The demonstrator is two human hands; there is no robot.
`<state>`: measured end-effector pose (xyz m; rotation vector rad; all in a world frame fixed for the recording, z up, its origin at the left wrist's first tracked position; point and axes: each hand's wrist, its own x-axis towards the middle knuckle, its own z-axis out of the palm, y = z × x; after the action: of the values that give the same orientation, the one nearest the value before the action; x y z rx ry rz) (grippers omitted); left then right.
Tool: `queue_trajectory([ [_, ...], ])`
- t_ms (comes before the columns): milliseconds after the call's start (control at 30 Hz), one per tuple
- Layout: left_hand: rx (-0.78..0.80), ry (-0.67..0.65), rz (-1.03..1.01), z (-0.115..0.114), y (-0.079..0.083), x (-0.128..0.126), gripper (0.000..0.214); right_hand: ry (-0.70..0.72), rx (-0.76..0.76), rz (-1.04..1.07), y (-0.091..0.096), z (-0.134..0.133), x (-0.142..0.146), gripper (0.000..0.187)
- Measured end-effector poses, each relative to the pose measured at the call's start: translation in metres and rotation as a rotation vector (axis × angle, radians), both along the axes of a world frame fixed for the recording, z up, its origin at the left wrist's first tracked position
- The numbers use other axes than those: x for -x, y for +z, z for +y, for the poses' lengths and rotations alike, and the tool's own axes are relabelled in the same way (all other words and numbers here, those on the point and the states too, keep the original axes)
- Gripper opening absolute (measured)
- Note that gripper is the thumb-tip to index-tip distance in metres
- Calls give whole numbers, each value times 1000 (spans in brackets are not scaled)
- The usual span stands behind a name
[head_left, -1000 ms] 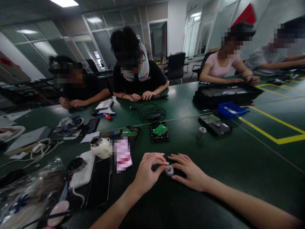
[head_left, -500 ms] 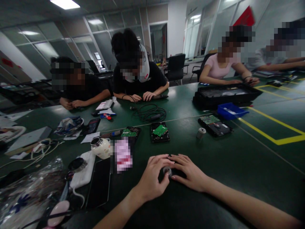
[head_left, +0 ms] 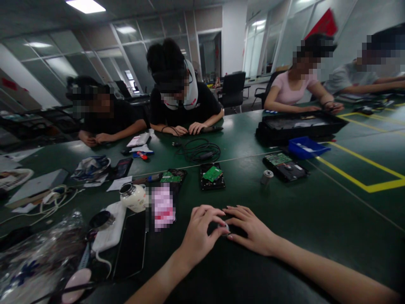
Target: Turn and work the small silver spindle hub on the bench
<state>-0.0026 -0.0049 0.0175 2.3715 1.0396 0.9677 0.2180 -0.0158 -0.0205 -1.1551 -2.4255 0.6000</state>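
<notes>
Near the front of the green table, my left hand (head_left: 200, 233) pinches a small round grey metal part (head_left: 225, 228) between thumb and fingers. The fingers cover much of the part. Just to its right is my right hand (head_left: 251, 230), fingers spread and curved around that side, thumb low by the part; I see nothing held in it. Beyond my hands lies a black hard drive (head_left: 213, 182) with a green circuit board (head_left: 213, 172) on top. A small metal cylinder (head_left: 267, 177) stands farther right, beside another hard drive (head_left: 286, 166).
On the left are a dark phone (head_left: 131, 245), a cream jar (head_left: 135, 197), a white power bank (head_left: 110, 223) and a clear plastic bag (head_left: 41, 257). A coiled black cable (head_left: 202, 150), a blue tray (head_left: 306, 147) and a black bin (head_left: 300, 126) lie farther back. Several people sit across the table.
My left hand has shifted slightly left, its fingers now curled closer over the small metal part. The right hand has hardly moved.
</notes>
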Motion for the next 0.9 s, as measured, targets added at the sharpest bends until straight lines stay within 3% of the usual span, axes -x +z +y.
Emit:
queue_trajectory([
  [167, -38, 8, 10, 0, 4, 0, 23, -1, -2, -11, -1, 1, -1, 41],
  [667, -138, 19, -118, 2, -3, 3, 4, 1, 22, -12, 3, 0, 0, 39],
  [800, -91, -24, 1, 1, -4, 2, 26, -1, 9, -24, 0, 0, 0, 40],
  [900, -63, -13, 35, 1, 0, 3, 26, 2, 1, -35, -2, 1, -1, 40],
])
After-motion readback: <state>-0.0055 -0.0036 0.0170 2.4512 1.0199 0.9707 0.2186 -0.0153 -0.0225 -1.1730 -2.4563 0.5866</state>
